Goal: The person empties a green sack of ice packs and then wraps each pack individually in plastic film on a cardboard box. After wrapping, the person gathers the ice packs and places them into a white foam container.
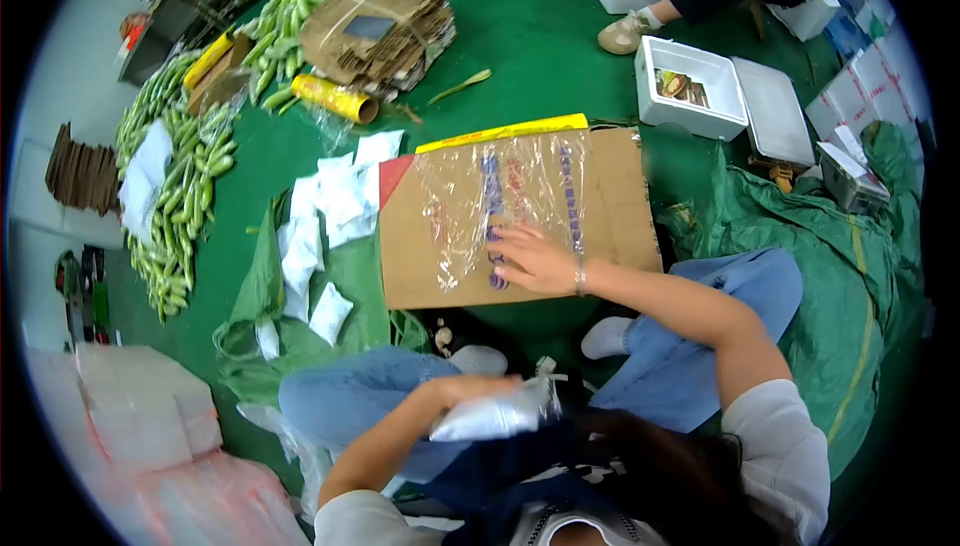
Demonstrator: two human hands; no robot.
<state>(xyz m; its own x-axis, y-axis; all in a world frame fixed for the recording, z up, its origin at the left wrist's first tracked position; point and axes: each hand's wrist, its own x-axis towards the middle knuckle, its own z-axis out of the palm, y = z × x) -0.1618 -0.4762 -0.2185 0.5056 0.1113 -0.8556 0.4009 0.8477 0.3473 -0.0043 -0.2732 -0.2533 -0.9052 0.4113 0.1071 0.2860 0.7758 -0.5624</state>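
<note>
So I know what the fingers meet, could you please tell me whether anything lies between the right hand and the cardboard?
Yes: clear, crinkled plastic film covers much of the cardboard, and the right hand appears to rest on that film. Nothing else is visible between them.

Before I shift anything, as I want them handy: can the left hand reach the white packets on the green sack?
Probably: the white packets lie uncovered beyond the left knee, though the left hand holds another packet.

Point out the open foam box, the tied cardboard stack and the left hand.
Open foam box [690, 119], head view: near outer wall.
Tied cardboard stack [408, 18], head view: top face.
Left hand [474, 387], head view: back of hand.
</note>
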